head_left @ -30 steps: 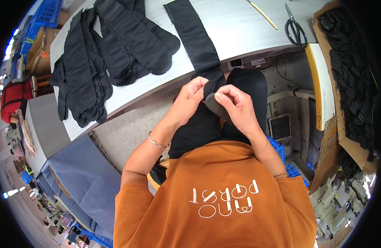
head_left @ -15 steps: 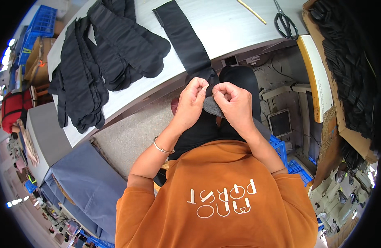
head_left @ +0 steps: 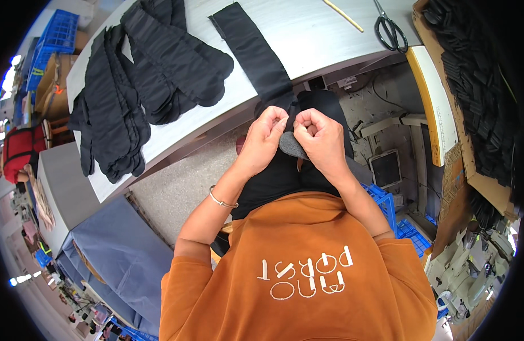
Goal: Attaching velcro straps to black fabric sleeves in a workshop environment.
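A long black fabric strip [head_left: 253, 51] lies over the table's front edge and runs down to my lap. Above my thighs, my left hand [head_left: 266, 136] pinches the strip's near end between thumb and forefinger. Close beside it, my right hand [head_left: 320, 138] is closed at the same end, fingers curled and thumb pressed in. A grey, felt-like rounded piece [head_left: 292, 146] sticks out under the right hand; its join to the strip is hidden by my fingers. Small details between the fingertips cannot be made out.
Stacked black fabric pieces with rounded ends [head_left: 117, 108] hang over the table's [head_left: 313, 40] left front edge. Black scissors [head_left: 390, 31] and a thin wooden stick [head_left: 344, 15] lie at the far right. A carton of black pieces [head_left: 472, 91] stands right; a blue crate [head_left: 381, 200] sits below.
My hands keep their pinch in nearly the same place, with small finger shifts. Less black fabric shows between the fingertips. The view has moved slightly.
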### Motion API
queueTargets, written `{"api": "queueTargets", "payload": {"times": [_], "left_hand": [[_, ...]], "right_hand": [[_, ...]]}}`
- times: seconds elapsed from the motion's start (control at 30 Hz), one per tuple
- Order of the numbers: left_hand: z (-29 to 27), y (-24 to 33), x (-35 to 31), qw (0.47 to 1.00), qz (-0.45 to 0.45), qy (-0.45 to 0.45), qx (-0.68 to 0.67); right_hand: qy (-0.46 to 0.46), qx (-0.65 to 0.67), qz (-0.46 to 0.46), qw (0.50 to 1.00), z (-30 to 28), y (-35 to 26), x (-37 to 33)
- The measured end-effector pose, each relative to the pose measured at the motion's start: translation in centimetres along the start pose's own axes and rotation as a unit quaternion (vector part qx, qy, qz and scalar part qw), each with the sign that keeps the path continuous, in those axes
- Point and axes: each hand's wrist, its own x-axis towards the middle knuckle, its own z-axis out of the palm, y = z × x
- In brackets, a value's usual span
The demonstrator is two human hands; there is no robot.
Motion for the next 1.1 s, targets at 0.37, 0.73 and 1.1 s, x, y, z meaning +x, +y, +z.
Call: {"api": "queueTargets", "payload": {"times": [0.37,0.73,1.1], "left_hand": [[-1.7,2.9,0.4,0.974,-0.17,-0.096,-0.118],[-3.3,-0.5,0.7,0.885,-0.189,-0.148,-0.399],[-2.6,0.7,0.7,0.863,-0.227,-0.12,-0.435]], "right_hand": [[-0.007,-0.03,0.004,1.0,-0.3,-0.5,-0.2],[-0.06,0.134,0.013,0.989,-0.2,0.2,-0.1],[-0.244,0.39,0.011,0.888,-3.6,1.7,1.0]]}}
